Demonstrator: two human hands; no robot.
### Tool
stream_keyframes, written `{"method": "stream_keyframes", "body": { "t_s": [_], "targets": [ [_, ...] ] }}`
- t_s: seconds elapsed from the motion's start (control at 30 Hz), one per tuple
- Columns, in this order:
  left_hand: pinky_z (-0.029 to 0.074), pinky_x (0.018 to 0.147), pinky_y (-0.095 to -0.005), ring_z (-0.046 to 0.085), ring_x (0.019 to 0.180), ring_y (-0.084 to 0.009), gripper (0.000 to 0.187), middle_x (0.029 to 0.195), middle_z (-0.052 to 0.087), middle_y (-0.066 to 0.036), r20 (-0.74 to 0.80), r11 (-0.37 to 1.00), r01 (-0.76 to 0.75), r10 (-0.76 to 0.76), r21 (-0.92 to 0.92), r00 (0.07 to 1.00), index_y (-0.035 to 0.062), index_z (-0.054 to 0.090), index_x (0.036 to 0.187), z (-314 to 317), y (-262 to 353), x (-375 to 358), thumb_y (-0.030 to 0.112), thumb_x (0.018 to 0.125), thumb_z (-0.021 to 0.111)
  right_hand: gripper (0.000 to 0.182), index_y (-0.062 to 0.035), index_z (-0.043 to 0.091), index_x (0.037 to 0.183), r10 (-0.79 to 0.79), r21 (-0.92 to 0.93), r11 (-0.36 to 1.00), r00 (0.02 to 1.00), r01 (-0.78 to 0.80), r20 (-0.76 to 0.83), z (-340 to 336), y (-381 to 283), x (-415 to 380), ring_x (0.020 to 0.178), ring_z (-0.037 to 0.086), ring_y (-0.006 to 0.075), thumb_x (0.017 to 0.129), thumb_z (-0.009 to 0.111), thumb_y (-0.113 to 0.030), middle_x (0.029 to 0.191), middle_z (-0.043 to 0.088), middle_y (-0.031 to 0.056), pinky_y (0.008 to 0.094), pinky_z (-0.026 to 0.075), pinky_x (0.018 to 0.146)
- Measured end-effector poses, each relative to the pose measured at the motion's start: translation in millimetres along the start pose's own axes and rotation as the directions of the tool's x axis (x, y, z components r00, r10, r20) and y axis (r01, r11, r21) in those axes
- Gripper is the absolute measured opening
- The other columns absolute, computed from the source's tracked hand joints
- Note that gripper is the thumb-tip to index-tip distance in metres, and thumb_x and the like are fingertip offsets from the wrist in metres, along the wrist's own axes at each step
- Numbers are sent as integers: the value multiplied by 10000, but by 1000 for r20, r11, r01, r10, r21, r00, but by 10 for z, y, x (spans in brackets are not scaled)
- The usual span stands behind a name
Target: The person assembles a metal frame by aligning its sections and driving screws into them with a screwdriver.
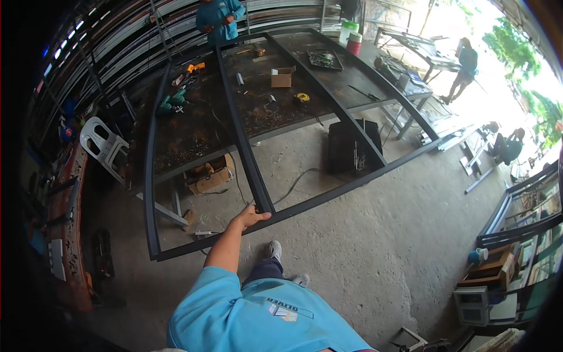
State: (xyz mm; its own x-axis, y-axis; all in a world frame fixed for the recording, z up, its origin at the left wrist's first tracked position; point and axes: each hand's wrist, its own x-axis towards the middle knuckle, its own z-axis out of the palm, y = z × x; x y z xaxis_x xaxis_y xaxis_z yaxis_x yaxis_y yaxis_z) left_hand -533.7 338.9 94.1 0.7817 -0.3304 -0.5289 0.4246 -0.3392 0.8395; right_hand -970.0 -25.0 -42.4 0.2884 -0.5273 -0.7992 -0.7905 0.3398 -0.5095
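A large dark grey metal window frame with crossbars lies over the worktable, its near edge sticking out past the table toward me. My left hand is closed around that near rail, right where a crossbar meets it, with the thumb on top. My right hand is out of view. Under and inside the frame, a small open cardboard box, a yellow tape measure and a green power tool rest on the tabletop.
Across the table stands a person in a blue shirt. A white plastic chair is at left. Below the table are a cardboard box and a black bin. Two more people are outside at right. Wooden drawers stand lower right.
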Motion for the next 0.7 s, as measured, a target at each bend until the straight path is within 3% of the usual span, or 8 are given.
{"method": "stream_keyframes", "body": {
  "t_s": [0.13, 0.2, 0.37, 0.43, 0.53, 0.63, 0.7],
  "targets": [
    [525, 698, -342, 637, 868, -243, 731, 995, 634, -210, -90, 997, 30, -23, 77, 996, -121, 507, 1161, 87, 155, -96, 389, 724, 793, 280, -20, 613, 958, 27, 72, 997, 998, -23, -56, -173, 460, -143, 479, 522, 164, 881, 634, -289, 615, 534, 39, 321, 381, 407],
    [476, 844, -367, 610, 969, -256, 637, 1052, 635, -177, -188, 985, 84, -55, 151, 981, -64, 575, 1130, 240, 362, -220, 366, 714, 795, 272, -19, 610, 952, 31, 105, 994, 996, -22, -83, -233, 558, -201, 474, 519, 165, 882, 630, -281, 612, 530, 38, 324, 380, 403],
    [468, 882, -374, 595, 1023, -278, 733, 1098, 611, -210, -192, 978, 181, -160, 101, 968, -73, 533, 1172, 324, 492, -219, 407, 689, 805, 251, -15, 602, 937, 26, 138, 990, 991, -8, -131, -444, 552, -235, 462, 513, 169, 886, 620, -261, 606, 520, 36, 331, 376, 396],
    [458, 913, -370, 584, 1051, -306, 862, 1148, 579, -251, -213, 966, 214, -180, 147, 960, -101, 459, 1240, 203, 217, -13, 441, 669, 809, 244, -14, 599, 931, 7, 139, 990, 990, 13, -140, -510, 401, -124, 458, 511, 171, 888, 616, -253, 603, 516, 35, 334, 375, 393],
    [455, 920, -370, 581, 1052, -322, 913, 1158, 572, -261, -251, 967, 208, -167, 149, 953, -118, 423, 1264, 239, 292, -54, 434, 654, 819, 232, -12, 594, 921, -23, 145, 988, 989, 45, -148, -563, 59, 79, 451, 508, 173, 890, 611, -241, 599, 510, 34, 339, 373, 388],
    [458, 917, -374, 581, 1042, -300, 850, 1124, 588, -238, -203, 962, 251, -226, 108, 953, -123, 449, 1231, 90, 65, 138, 366, 654, 837, 225, -10, 588, 952, 7, 211, 977, 988, 27, -156, -555, -488, 436, 453, 510, 172, 899, 593, -228, 615, 519, 36, 334, 372, 386],
    [468, 895, -377, 581, 1017, -266, 763, 1080, 604, -198, -86, 955, 296, -296, -21, 951, -111, 479, 1206, 135, 319, 85, 252, 648, 852, 232, -9, 568, 1036, 55, 233, 972, 988, -20, -147, -633, -1036, 639, 465, 516, 166, 916, 556, -207, 654, 542, 45, 315, 374, 389]
  ]
}}
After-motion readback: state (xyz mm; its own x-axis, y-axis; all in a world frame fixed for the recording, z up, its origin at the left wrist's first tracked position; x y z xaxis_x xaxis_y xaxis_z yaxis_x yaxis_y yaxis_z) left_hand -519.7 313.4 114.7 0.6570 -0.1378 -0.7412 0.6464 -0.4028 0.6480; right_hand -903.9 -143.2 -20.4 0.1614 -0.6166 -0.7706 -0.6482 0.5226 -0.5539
